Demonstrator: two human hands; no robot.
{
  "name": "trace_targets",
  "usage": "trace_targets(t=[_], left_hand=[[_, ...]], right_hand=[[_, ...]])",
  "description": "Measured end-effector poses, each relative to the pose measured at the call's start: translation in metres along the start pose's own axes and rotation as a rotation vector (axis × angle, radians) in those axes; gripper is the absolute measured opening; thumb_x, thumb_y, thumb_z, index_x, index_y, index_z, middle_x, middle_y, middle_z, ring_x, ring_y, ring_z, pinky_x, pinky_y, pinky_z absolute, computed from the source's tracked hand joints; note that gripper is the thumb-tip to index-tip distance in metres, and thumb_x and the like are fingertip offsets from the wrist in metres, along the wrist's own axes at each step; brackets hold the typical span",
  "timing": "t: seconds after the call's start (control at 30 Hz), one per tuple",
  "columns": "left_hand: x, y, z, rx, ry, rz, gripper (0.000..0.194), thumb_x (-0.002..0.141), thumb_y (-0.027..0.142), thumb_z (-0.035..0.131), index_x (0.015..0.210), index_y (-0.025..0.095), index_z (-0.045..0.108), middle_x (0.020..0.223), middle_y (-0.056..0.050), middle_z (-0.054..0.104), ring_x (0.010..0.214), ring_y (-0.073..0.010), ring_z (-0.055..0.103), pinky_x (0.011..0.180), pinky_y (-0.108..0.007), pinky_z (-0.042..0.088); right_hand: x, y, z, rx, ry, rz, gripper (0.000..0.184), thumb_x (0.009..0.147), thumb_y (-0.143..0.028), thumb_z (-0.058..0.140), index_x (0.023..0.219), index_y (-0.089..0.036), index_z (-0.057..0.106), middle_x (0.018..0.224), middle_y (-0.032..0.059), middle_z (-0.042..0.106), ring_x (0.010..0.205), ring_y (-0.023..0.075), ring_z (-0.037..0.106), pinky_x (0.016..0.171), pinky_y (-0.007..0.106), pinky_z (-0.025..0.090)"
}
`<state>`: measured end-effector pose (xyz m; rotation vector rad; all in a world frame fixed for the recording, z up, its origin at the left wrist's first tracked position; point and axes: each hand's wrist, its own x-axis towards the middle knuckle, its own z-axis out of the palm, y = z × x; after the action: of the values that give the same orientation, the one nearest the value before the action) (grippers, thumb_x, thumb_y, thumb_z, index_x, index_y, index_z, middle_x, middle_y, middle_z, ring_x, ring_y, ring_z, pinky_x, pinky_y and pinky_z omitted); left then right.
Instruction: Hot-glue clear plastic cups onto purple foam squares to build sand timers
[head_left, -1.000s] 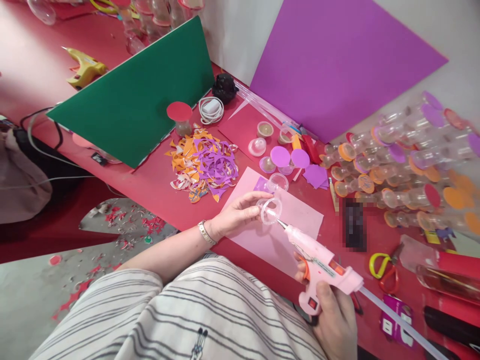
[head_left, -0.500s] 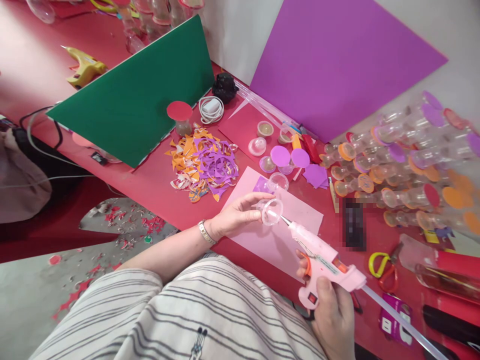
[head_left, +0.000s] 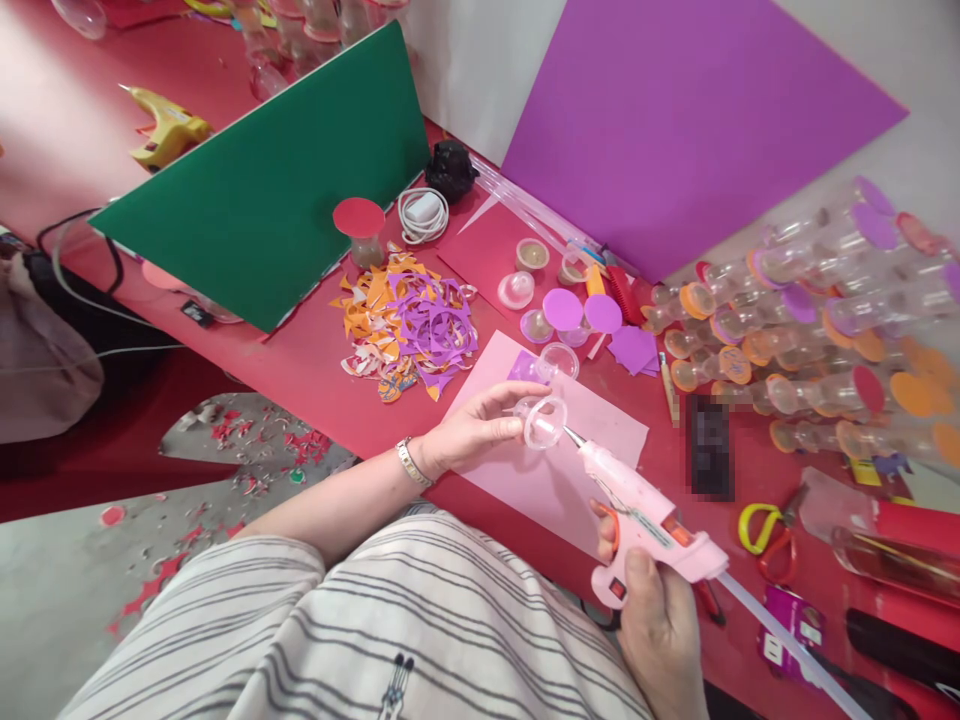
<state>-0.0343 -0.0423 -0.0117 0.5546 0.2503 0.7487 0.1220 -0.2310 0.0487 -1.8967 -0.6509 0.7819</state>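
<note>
Between the thumb and fingers of my left hand is a clear plastic cup, its rim turned toward the right. My right hand is wrapped round a pink glue gun, with fingers at the orange trigger. The metal nozzle is at the cup's rim; whether it touches I cannot tell. A long clear glue stick juts from the gun's back end. Below both hands lies a pink sheet. Just beyond the cup, another clear cup and purple paper rest on that sheet.
A heap of orange and purple paper scraps lies left of the pink sheet. A green board stands behind it. Rows of clear bottle-like pieces fill the right side, near scissors. A yellow glue gun sits far left.
My right hand and the pink glue gun have shifted slightly to the left, with the back end swinging a little. My left hand keeps the cup in nearly the same place.
</note>
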Motion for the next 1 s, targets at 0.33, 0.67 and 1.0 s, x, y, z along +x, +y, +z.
trace_targets(t=[0.33, 0.67, 1.0], left_hand=[[0.0005, 0.0004, -0.0007, 0.025, 0.020, 0.013, 0.045, 0.068, 0.036, 0.090, 0.109, 0.025, 0.076, 0.110, -0.007, 0.073, 0.094, -0.0173, 0.066, 0.083, -0.027, 0.049], [0.0001, -0.0003, -0.0014, 0.004, 0.010, 0.005, 0.044, 0.069, 0.035, 0.090, 0.109, 0.026, 0.075, 0.111, -0.007, 0.072, 0.095, -0.0172, 0.065, 0.083, -0.026, 0.049], [0.0002, -0.0031, -0.0055, 0.035, 0.013, 0.000, 0.050, 0.067, 0.038, 0.090, 0.113, 0.026, 0.073, 0.116, -0.006, 0.070, 0.090, -0.0159, 0.064, 0.082, -0.028, 0.048]], right_hand=[[0.0000, 0.0024, -0.0029, -0.121, -0.038, -0.077, 0.045, 0.083, -0.061, 0.065, 0.090, -0.018, 0.073, 0.088, 0.0107, 0.076, 0.066, 0.0170, 0.066, 0.055, 0.026, 0.053], [0.0003, 0.0013, -0.0028, -0.099, -0.046, -0.078, 0.042, 0.081, -0.060, 0.068, 0.087, -0.018, 0.073, 0.078, 0.0079, 0.074, 0.064, 0.0168, 0.064, 0.054, 0.026, 0.053], [-0.0036, 0.0007, -0.0009, -0.077, -0.069, -0.115, 0.037, 0.088, -0.054, 0.061, 0.094, -0.019, 0.070, 0.084, 0.0076, 0.071, 0.069, 0.0184, 0.062, 0.055, 0.028, 0.048]])
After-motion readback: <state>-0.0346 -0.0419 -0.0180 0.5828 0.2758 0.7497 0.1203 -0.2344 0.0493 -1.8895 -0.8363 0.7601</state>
